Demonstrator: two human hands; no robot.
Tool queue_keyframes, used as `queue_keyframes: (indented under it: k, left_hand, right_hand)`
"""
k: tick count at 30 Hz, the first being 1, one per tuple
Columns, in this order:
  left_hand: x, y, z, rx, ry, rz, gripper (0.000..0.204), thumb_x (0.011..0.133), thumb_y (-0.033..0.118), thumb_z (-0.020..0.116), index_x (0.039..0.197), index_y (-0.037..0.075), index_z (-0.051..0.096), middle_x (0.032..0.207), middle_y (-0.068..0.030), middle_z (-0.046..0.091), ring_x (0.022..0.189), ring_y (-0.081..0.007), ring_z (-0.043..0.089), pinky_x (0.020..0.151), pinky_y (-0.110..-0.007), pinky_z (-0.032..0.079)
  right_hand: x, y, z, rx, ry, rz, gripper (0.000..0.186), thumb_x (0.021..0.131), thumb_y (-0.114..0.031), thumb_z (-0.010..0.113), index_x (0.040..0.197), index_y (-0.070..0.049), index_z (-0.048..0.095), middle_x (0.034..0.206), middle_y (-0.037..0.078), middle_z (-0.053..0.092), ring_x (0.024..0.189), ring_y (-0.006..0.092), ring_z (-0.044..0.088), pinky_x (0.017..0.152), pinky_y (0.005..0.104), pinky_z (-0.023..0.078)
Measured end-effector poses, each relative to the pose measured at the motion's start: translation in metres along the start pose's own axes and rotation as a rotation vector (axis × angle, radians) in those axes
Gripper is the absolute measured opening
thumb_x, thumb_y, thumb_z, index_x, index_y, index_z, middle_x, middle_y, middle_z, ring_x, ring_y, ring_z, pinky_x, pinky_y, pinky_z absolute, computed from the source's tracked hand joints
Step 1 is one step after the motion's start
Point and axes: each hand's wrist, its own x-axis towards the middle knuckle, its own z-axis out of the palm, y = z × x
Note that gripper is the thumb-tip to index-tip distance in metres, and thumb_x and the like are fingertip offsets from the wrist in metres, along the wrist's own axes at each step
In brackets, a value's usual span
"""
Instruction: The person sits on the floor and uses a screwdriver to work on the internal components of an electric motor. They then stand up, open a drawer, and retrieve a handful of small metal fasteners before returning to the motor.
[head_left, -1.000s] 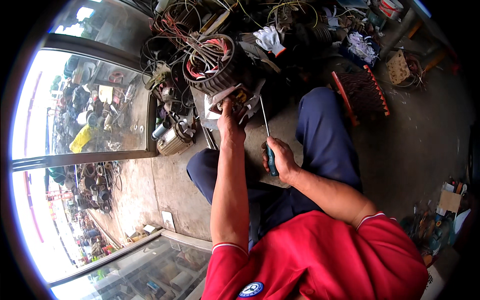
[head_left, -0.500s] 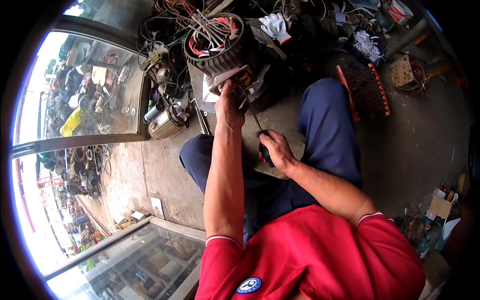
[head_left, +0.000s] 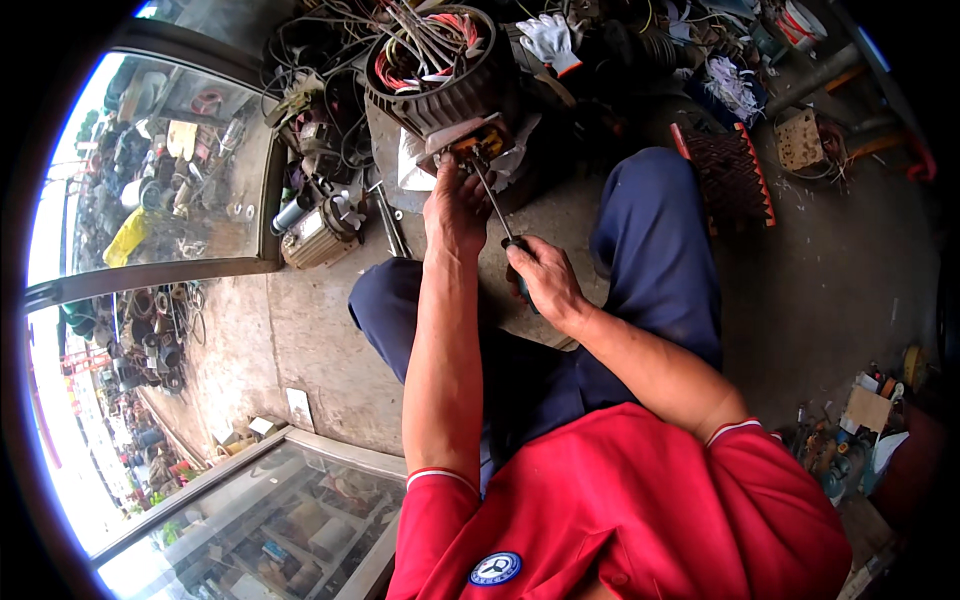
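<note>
In front of me stands a round, ribbed motor housing (head_left: pixel 440 107), with red and grey wires (head_left: pixel 425 60) coiled inside its open top. On its near side is an open terminal box (head_left: pixel 497 133) with a yellow part inside. My left hand (head_left: pixel 456 210) reaches up to the lower left of this box, its fingers bent together; what they pinch is too small to make out. My right hand (head_left: pixel 545 278) is closed round the dark handle of a screwdriver (head_left: pixel 495 200). The screwdriver's shaft slants up and left, its tip at the box beside my left fingertips.
Left of the motor are a smaller motor (head_left: pixel 318 236), pliers-like long tools (head_left: pixel 389 220) and tangled cables. White gloves (head_left: pixel 548 42) lie behind it. A red-edged rack-like piece (head_left: pixel 725 175) stands beyond my right knee. Glass-panelled frames (head_left: pixel 165 270) border the left side.
My left hand has drawn back slightly from the box, so more of its yellow inside shows. The screwdriver's tip now sits higher in the view, still at the box. The whole view has shifted slightly.
</note>
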Motion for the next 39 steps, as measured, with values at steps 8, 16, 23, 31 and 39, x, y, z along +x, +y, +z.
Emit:
queue_keyframes:
  k: [8, 16, 23, 31, 39]
  left_hand:
    - [0.003, 0.000, 0.002, 0.035, -0.032, 0.031, 0.083, 0.086, 0.050, 0.064, 0.142, -0.002, 0.030, 0.127, -0.0171, 0.054, 0.112, -0.0297, 0.057, 0.095, -0.041, 0.041]
    - [0.002, -0.004, 0.003, 0.013, 0.000, 0.021, 0.070, 0.085, 0.050, 0.067, 0.131, 0.003, 0.043, 0.119, -0.0140, 0.059, 0.106, -0.0245, 0.060, 0.089, -0.040, 0.043]
    - [-0.013, -0.004, 0.004, 0.062, 0.050, 0.089, 0.052, 0.088, 0.045, 0.065, 0.119, 0.005, 0.053, 0.098, -0.0095, 0.064, 0.084, -0.0217, 0.064, 0.071, -0.034, 0.049]
    - [-0.041, -0.011, -0.002, 0.245, -0.130, 0.041, 0.023, 0.094, 0.026, 0.059, 0.088, 0.005, 0.062, 0.077, -0.0053, 0.064, 0.062, -0.0117, 0.054, 0.056, -0.027, 0.041]
    - [-0.043, -0.007, -0.005, 0.263, -0.166, 0.070, 0.020, 0.094, 0.021, 0.058, 0.092, 0.001, 0.063, 0.071, -0.0063, 0.063, 0.059, -0.0116, 0.053, 0.055, -0.027, 0.042]
  right_hand:
    - [0.011, 0.006, 0.006, -0.436, 0.197, -0.134, 0.030, 0.087, -0.026, 0.061, 0.104, -0.002, 0.062, 0.076, 0.015, 0.065, 0.069, 0.0270, 0.063, 0.066, 0.0367, 0.048]
    - [0.010, 0.002, -0.003, -0.784, 0.313, -0.174, 0.036, 0.087, -0.033, 0.061, 0.112, -0.008, 0.061, 0.092, 0.020, 0.067, 0.088, 0.0386, 0.063, 0.076, 0.0427, 0.050]
    - [-0.001, -0.035, 0.003, -0.184, 0.041, 0.174, 0.026, 0.094, -0.029, 0.057, 0.100, -0.004, 0.059, 0.076, 0.009, 0.064, 0.064, 0.0199, 0.061, 0.056, 0.0333, 0.049]
    - [0.000, -0.013, -0.005, 0.612, -0.184, 0.287, 0.025, 0.099, -0.035, 0.048, 0.100, -0.010, 0.052, 0.082, 0.010, 0.058, 0.064, 0.0185, 0.055, 0.052, 0.0298, 0.045]
    - [-0.001, -0.009, 0.001, 0.632, -0.154, 0.291, 0.023, 0.099, -0.037, 0.046, 0.099, -0.014, 0.052, 0.080, 0.008, 0.055, 0.061, 0.0174, 0.052, 0.051, 0.0291, 0.043]
